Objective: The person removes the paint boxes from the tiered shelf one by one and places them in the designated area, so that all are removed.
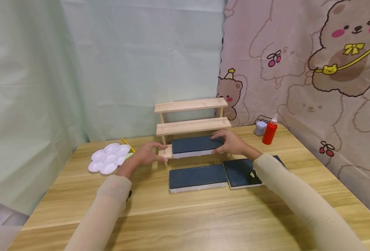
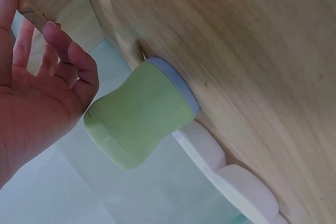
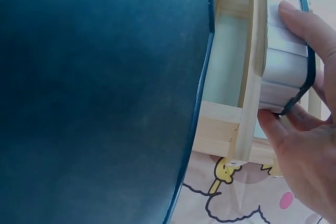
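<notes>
A three-step wooden display shelf (image 1: 192, 125) stands against the back curtain. On its lowest step lies a long case (image 1: 195, 144) with a dark blue lid and white base. My right hand (image 1: 232, 141) grips the case's right end, fingers over the lid and thumb at the front; the right wrist view shows the fingers (image 3: 307, 19) against its white side. At the left end of that step my left hand (image 1: 145, 154) holds the wood between thumb and fingers. A second long case (image 1: 198, 177) lies on the table in front.
A wider dark blue case (image 1: 239, 172) lies at right, partly under my right sleeve. Behind it stand a red bottle (image 1: 269, 133) and a lavender jar (image 1: 260, 128). At left are a white flower-shaped palette (image 1: 109, 158), a yellow stick (image 1: 126, 143) and a green container (image 2: 139, 114).
</notes>
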Demonstrator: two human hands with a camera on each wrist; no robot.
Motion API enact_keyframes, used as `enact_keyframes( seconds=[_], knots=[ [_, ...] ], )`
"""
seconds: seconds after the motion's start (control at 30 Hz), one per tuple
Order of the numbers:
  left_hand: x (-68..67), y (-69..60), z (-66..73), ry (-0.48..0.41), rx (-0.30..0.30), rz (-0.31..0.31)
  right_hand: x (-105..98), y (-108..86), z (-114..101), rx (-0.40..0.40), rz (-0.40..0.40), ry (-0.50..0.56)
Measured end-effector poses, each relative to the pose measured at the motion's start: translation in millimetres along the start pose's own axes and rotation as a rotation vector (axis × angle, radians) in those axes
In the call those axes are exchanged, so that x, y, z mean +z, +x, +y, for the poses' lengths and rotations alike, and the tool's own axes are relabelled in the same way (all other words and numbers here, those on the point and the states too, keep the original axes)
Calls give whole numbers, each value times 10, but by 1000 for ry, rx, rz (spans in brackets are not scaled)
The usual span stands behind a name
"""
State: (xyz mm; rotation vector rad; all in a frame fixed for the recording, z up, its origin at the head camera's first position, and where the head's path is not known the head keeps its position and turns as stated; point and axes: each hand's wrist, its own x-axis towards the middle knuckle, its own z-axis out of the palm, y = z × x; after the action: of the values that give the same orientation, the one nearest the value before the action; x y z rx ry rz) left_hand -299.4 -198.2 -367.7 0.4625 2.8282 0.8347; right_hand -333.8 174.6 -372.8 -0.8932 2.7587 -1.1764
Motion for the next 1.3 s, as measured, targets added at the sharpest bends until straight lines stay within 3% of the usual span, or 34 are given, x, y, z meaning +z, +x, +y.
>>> enact_keyframes(
  seconds=[0.33, 0.83, 1.07, 1.3],
  knots=[
    [4, 6, 10, 0, 6, -3, -34, -17, -7, -36, 4, 2],
    [10, -1, 20, -7, -5, 10, -60, -77, -92, -19, 18, 6],
    [-2, 14, 30, 1, 23, 7, -54, -114, -151, -29, 29, 35],
    [6, 5, 29, 20, 3, 10, -61, -165, -165, -32, 25, 37]
  ],
)
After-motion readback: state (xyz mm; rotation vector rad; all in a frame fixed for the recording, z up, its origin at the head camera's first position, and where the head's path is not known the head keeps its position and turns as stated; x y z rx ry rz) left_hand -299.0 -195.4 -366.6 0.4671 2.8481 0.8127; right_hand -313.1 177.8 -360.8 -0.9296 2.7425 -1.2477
